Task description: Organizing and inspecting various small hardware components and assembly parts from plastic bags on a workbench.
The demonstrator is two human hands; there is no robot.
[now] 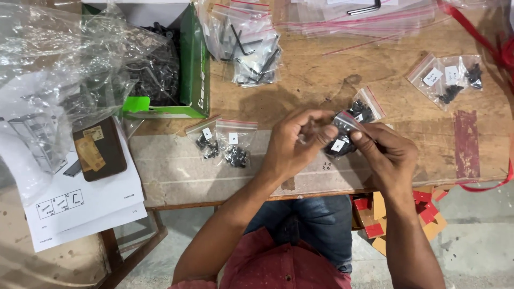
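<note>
Both my hands hold one small clear zip bag with a red seal strip, a white label and black screws inside, just above the wooden table. My left hand pinches the bag's top edge from the left. My right hand grips the bag from the right with thumb and fingers. A second bag of black screws lies right behind them. Two labelled bags of screws lie on the table left of my left hand.
A green box of black parts stands at the back left under crumpled clear plastic. Bags of hex keys lie behind. More screw bags sit at right. Instruction sheets and a brown phone lie at left.
</note>
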